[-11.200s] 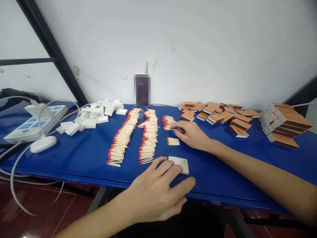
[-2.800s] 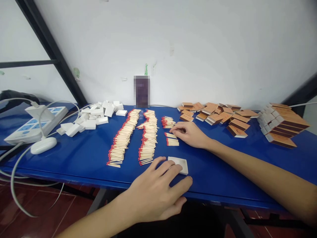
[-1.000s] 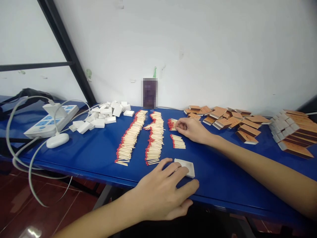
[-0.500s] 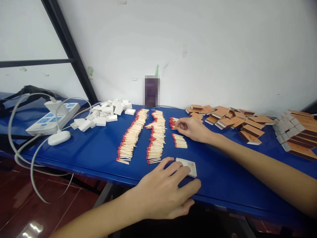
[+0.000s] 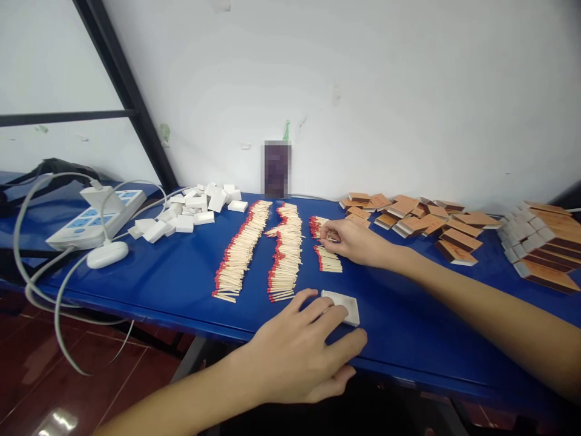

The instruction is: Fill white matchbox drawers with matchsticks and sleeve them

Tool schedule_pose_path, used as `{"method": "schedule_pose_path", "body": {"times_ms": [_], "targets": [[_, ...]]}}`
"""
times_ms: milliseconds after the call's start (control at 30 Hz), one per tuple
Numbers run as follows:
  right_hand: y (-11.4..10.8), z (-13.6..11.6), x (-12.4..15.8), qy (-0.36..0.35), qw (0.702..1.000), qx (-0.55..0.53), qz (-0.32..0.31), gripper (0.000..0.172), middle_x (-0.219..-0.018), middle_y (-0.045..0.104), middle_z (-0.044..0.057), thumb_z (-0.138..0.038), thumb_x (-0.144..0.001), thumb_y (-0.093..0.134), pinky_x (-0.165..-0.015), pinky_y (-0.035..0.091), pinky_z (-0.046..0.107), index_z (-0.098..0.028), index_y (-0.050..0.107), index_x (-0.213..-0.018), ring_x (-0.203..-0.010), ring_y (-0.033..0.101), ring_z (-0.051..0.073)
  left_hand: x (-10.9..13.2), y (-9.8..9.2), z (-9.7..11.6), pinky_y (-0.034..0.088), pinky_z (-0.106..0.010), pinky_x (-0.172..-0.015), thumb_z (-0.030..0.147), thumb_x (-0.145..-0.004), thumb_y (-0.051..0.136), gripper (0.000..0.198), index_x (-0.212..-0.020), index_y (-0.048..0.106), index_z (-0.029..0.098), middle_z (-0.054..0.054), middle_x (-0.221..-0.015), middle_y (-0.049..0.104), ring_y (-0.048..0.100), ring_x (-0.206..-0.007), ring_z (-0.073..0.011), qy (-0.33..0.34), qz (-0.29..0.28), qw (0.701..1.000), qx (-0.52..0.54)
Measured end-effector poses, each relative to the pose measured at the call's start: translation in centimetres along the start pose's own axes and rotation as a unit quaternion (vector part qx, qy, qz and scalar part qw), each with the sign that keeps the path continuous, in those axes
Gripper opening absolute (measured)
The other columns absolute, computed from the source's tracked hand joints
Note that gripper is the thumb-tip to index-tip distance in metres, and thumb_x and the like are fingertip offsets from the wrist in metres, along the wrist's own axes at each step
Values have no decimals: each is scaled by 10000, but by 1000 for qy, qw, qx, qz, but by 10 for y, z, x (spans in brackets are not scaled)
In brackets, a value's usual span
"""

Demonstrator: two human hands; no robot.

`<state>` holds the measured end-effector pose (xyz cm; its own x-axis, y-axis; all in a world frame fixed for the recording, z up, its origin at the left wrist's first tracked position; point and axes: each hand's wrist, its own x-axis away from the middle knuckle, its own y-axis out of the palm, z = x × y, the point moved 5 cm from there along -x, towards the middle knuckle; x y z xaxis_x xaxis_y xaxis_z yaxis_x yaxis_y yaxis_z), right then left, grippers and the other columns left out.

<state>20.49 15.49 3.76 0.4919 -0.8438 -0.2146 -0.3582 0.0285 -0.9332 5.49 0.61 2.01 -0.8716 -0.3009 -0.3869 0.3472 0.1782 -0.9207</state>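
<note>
My left hand (image 5: 302, 351) is spread at the table's near edge, fingers apart, beside a white matchbox tray (image 5: 348, 307). Its index and middle fingers reach over the tray's left side and hide part of it; whether they press on it I cannot tell. Farther back, my right hand (image 5: 356, 241) is closed in a pinch over a short row of matches (image 5: 318, 226), with matches partly showing between its fingertips. A small group of red-tipped matches (image 5: 330, 261) lies just below that hand. Two long rows of matches, the left row (image 5: 240, 254) and the middle row (image 5: 287, 254), stretch across the table.
White trays (image 5: 181, 212) are heaped at the back left, beside a power strip (image 5: 91, 221) with looping white cables. Loose matchbox sleeves (image 5: 420, 219) lie at the back right. Stacked matchboxes (image 5: 544, 242) stand at the far right. A pixelated dark object (image 5: 277, 169) leans at the wall.
My right hand has shifted slightly toward me, now partly covering the top of the small match group. My left hand and the tray have stayed in place.
</note>
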Motion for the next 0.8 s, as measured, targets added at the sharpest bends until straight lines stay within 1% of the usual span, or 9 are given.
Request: {"method": "schedule_pose_path", "body": {"times_ms": [100, 200, 300, 400, 500, 567, 700, 800], "targets": [[-1, -1, -1, 1, 1000, 2, -2, 92, -692, 602, 12, -242, -860, 521, -588, 310, 269, -185, 574, -811, -578, 478, 128, 0, 0, 0, 383, -437, -1030, 349, -955, 484, 346, -1258, 544, 191, -85, -1155, 556, 526, -1054, -246, -1, 2, 1000, -8], [-3, 1, -3, 5, 1000, 8, 10, 111, -683, 606, 19, -258, -866, 526, -583, 306, 273, -184, 596, -822, -580, 483, 135, 0, 0, 0, 387, -440, -1025, 350, -959, 476, 348, -1259, 544, 188, -89, -1153, 558, 527, -1050, -250, 1, 0, 1000, -9], [-5, 7, -4, 15, 1000, 21, 15, 122, -646, 584, 12, -272, -868, 529, -581, 301, 276, -186, 604, -822, -566, 470, 134, 0, 1, 0, 385, -439, -1027, 349, -961, 469, 347, -1262, 541, 192, -88, -1160, 555, 527, -1057, -249, 2, 1, 1000, -8], [-6, 12, -2, 21, 999, 24, 5, 120, -615, 559, 0, -282, -861, 537, -576, 296, 280, -190, 600, -817, -549, 452, 130, 0, 1, 1, 383, -437, -1029, 354, -956, 483, 344, -1256, 544, 196, -88, -1158, 555, 530, -1057, -245, 1, 1, 1000, -11], [-10, 15, 1, 36, 999, 23, 6, 144, -619, 533, -4, -311, -861, 539, -578, 298, 284, -195, 611, -817, -565, 451, 136, 0, 0, 1, 384, -442, -1027, 354, -951, 498, 346, -1250, 546, 188, -93, -1154, 559, 535, -1055, -249, 2, 0, 1000, -11], [-15, 17, 2, 46, 999, 12, 16, 176, -619, 504, -8, -338, -866, 534, -570, 291, 287, -194, 621, -813, -562, 435, 135, 0, 0, 1, 382, -446, -1030, 352, -952, 496, 346, -1252, 545, 187, -93, -1158, 559, 536, -1065, -252, 2, 0, 1000, -10], [-24, 22, 2, 67, 997, -35, 36, 221, -577, 402, -39, -393, -872, 543, -544, 259, 295, -189, 618, -830, -524, 361, 123, -1, 0, 1, 372, -441, -1042, 342, -960, 473, 347, -1262, 539, 183, -89, -1162, 557, 534, -1062, -248, 2, -3, 1000, -4], [-28, 24, 1, 73, 994, -64, 52, 244, -579, 352, -49, -421, -872, 552, -543, 262, 293, -189, 606, -821, -528, 343, 119, -1, 0, 1, 376, -438, -1038, 345, -959, 477, 343, -1255, 543, 183, -93, -1159, 560, 537, -1058, -246, 1, -4, 1000, -5]]}}
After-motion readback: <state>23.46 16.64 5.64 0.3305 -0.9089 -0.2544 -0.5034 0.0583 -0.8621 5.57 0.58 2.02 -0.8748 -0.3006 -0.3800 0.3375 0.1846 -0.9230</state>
